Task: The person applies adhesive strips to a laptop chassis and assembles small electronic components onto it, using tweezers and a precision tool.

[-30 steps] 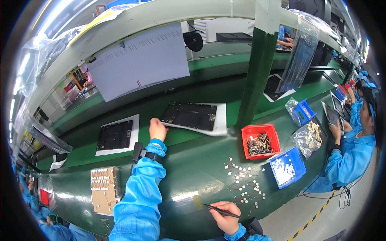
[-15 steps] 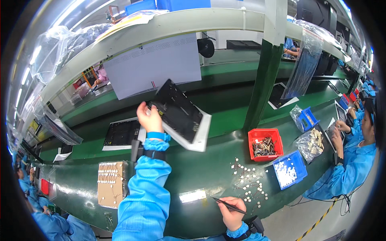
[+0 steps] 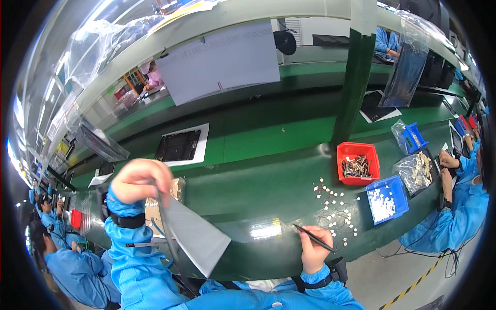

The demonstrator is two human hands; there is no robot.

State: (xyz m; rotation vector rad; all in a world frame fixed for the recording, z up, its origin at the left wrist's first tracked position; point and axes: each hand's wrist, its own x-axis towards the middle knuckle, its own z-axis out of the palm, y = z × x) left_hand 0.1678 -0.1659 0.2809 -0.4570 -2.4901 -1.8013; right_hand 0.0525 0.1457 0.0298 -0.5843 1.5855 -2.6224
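Observation:
My left hand (image 3: 140,181) is raised at the left over the near bench, fingers closed on the top edge of a thin flat panel (image 3: 199,235). The panel hangs tilted almost on edge, with its pale grey side showing and its other face hidden. Behind it, a brown cardboard piece (image 3: 178,190) with rows of small white connectors is partly covered. My right hand (image 3: 316,250) grips a slim black pointed tool (image 3: 314,237), its tip pointing left above the bench. Small white connectors with thin leads (image 3: 336,212) lie scattered just beyond that hand.
To the right stand a red bin (image 3: 357,178) of small metal-coloured parts, a blue bin (image 3: 386,201) of white parts and a clear bag (image 3: 416,173). A green post (image 3: 354,88) rises behind them. Another black panel (image 3: 178,145) lies on the far belt. A co-worker (image 3: 449,196) sits at right.
My left hand has brought the panel from above the far belt back toward me and left, turning it from its black face to its pale side. My right hand still holds the tool.

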